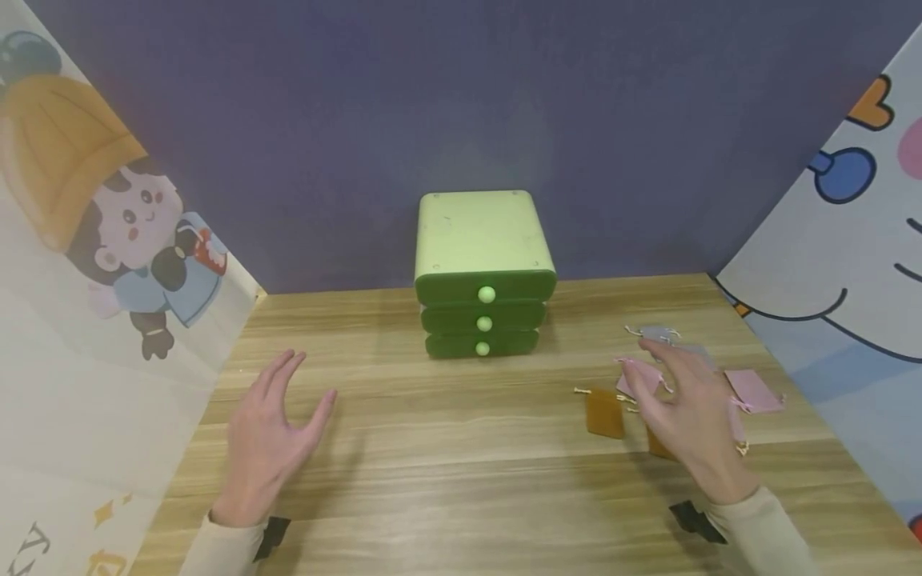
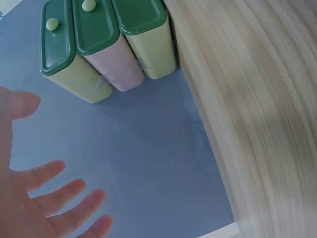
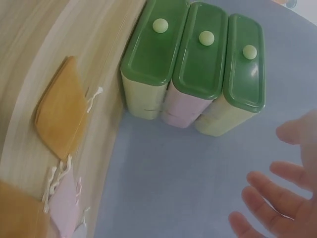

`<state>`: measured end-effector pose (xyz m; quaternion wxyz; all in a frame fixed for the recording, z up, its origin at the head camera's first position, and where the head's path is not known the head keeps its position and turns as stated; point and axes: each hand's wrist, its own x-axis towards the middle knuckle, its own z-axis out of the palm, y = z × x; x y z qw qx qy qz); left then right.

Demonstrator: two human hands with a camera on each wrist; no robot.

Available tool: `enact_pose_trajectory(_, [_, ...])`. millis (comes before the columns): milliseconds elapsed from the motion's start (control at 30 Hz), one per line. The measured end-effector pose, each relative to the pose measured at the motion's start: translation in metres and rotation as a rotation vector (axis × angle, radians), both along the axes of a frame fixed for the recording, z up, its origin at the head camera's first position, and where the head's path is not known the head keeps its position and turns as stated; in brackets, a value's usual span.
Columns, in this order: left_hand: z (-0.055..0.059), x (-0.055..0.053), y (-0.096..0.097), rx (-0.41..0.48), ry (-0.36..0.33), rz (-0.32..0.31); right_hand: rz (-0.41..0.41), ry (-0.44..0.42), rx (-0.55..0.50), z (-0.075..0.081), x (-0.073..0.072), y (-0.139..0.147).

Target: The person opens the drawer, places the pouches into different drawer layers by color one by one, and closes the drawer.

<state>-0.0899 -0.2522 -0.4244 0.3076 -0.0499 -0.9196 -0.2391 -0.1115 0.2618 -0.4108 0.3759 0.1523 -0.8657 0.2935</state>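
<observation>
My left hand (image 1: 266,440) hovers over the left side of the wooden table, fingers extended and thumb spread, holding nothing. On the right, my right hand (image 1: 687,408) is raised above a group of small drawstring pouches, likewise spread and holding nothing. An orange pouch (image 1: 603,414) lies to its left, and a pink pouch (image 1: 753,390) to its right. Part of the group is hidden beneath this hand in the head view. Between the hands, farther back, stands a mini chest of drawers (image 1: 484,232) with green fronts and round pale knobs; all three drawers look closed.
A grey pouch (image 1: 654,333) lies at the back of the group. Behind the wooden table (image 1: 446,480) rises a dark blue-grey wall (image 1: 324,144). Cartoon-printed panels stand along the left (image 1: 65,384) and right (image 1: 814,232) sides.
</observation>
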Motion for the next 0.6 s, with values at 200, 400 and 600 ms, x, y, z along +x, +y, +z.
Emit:
enact_pose_trajectory(200, [0.000,-0.001,0.004,0.022,0.001,-0.009,0.006,-0.017,-0.012,-0.001,-0.001,-0.007])
enact_pose_trajectory(400, [0.001,-0.004,0.009,0.040,0.022,-0.022,0.023,-0.007,-0.018,0.000,-0.005,-0.015])
enact_pose_trajectory(600, [0.002,-0.006,0.013,0.093,0.006,-0.047,0.047,-0.035,-0.042,0.000,-0.008,-0.021])
